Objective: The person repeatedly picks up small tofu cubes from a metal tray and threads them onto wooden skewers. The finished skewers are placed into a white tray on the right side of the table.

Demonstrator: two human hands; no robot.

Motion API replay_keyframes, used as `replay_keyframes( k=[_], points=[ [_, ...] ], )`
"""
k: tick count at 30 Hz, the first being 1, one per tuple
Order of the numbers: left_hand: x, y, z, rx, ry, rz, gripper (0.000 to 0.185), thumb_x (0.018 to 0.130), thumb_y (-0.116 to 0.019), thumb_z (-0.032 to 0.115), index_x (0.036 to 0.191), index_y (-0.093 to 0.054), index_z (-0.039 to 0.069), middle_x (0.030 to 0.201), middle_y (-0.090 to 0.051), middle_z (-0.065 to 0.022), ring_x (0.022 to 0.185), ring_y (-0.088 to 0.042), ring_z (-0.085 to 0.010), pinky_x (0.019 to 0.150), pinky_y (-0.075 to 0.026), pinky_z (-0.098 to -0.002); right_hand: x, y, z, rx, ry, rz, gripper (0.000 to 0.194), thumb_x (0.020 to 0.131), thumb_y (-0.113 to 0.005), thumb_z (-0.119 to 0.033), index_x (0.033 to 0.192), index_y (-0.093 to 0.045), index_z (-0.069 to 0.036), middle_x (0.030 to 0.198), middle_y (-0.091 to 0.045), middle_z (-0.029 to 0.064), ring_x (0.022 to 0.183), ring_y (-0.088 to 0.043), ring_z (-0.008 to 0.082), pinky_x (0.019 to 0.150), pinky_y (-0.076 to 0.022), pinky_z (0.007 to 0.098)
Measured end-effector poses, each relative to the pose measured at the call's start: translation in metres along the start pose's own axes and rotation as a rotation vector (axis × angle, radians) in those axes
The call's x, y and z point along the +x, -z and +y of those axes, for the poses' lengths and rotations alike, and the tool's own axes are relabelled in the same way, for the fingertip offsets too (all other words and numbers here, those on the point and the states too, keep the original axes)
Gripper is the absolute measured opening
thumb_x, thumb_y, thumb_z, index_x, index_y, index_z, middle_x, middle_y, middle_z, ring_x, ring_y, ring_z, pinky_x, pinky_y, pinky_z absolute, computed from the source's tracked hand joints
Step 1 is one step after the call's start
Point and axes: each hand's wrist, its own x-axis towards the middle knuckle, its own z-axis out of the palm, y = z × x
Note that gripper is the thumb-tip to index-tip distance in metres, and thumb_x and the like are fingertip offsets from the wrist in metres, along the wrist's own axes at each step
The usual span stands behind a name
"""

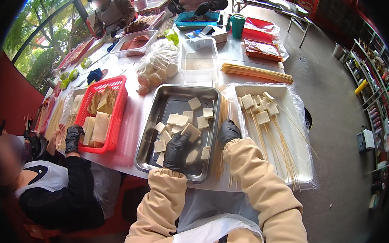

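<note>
My left hand (175, 153), in a black glove, is inside a stainless steel tray (141, 151) and grips a pale square slice of food (191, 132), perhaps tofu or fish cake. Several similar square pieces (178, 119) lie loose around it. My right hand (229, 132), also black-gloved, is over a bundle of thin wooden skewers (222, 163) between the two trays; its fingertips are hidden, so I cannot tell whether it pinches one. On my right, a plastic-lined white tray (291, 127) holds several skewers, each with a square piece (263, 117) at its far end.
A co-worker's gloved hand (74, 137) is at a red plastic basket (121, 117) of pale slabs on my left. Beyond the steel tray stand a clear plastic bin (198, 60), a bagged round food (159, 64) and more skewers (257, 73). Two people work at the far end.
</note>
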Motion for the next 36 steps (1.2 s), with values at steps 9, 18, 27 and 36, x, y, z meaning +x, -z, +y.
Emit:
replay_keyframes(
  k=[9,18,27,36],
  points=[
    [-0.018,0.000,0.016,-0.233,0.061,0.195,0.028,0.085,-0.056,0.011,0.111,-0.049,0.002,0.098,-0.058,-0.0096,0.087,-0.060,-0.0244,0.072,-0.054,-0.0323,-0.049,0.078,-0.004,1.046,-0.325,-0.082,0.015,0.078,-0.047,-0.004,0.091,-0.055,0.000,0.071,-0.059,0.0122,0.054,-0.060,0.0198,0.047,-0.0478,0.0304],
    [-0.025,-0.016,0.021,-0.144,-0.014,0.063,0.024,0.084,-0.055,0.010,0.106,-0.052,0.000,0.089,-0.060,-0.0097,0.076,-0.059,-0.0146,0.067,-0.049,-0.0232,-0.178,0.102,0.027,1.486,-0.052,-0.229,0.012,0.087,-0.047,-0.007,0.098,-0.048,-0.002,0.083,-0.062,0.0076,0.043,-0.043,0.0045,0.040,-0.0377,0.0174],
    [-0.019,-0.018,0.018,0.576,-0.499,0.143,0.029,0.080,-0.060,0.010,0.105,-0.054,-0.004,0.096,-0.058,-0.0161,0.086,-0.059,-0.0291,0.076,-0.049,-0.0333,-0.244,0.111,0.037,1.368,-0.139,-0.340,0.008,0.085,-0.049,0.001,0.092,-0.049,-0.003,0.088,-0.063,0.0073,0.045,-0.045,0.0042,0.039,-0.0383,0.0188],
    [-0.022,-0.024,0.021,0.400,-0.476,0.077,0.030,0.083,-0.056,0.009,0.108,-0.049,-0.006,0.103,-0.056,-0.0175,0.094,-0.059,-0.0316,0.080,-0.054,-0.0345,-0.250,0.105,0.043,1.286,-0.054,-0.358,0.011,0.086,-0.047,0.001,0.095,-0.047,-0.005,0.095,-0.063,0.0102,0.045,-0.045,0.0032,0.039,-0.0376,0.0176]
  ],
)
